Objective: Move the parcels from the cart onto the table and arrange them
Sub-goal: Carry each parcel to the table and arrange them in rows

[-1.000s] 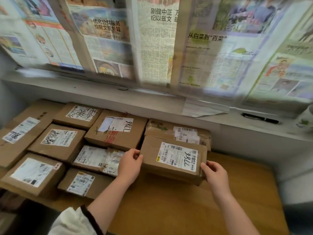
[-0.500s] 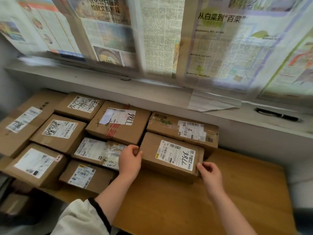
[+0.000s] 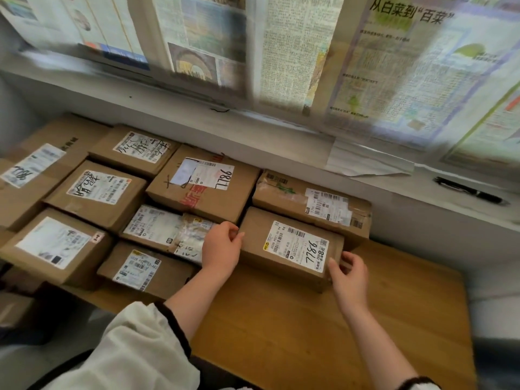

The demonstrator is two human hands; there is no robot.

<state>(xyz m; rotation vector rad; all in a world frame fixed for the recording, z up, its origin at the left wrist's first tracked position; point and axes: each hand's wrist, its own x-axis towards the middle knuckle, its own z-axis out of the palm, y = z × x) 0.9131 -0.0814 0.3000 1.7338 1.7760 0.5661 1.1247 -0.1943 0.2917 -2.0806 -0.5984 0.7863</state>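
Far to the left of the grip, 7 labelled parcels (image 3: 95,190) lie packed edge to edge on the wooden table (image 3: 281,333); the closest of them, a flat parcel (image 3: 166,229) with a crinkled label, lies partly under the left hand (image 3: 222,246); that hand, coming out of a white sleeve (image 3: 140,347), has its fingers curled over the left end of the 7786 parcel (image 3: 292,249) and holds it there. Between the 2 hands this parcel rests flat on the table, label up, its left end close against the packed group. Just behind the grip a longer parcel (image 3: 312,204) lies along the wall, touching the held one. The right hand (image 3: 349,274) clasps the near right corner, thumb on top by the label, fingers bent round the end. Beyond the grip to the right, a black pen (image 3: 470,191) lies on the white sill.
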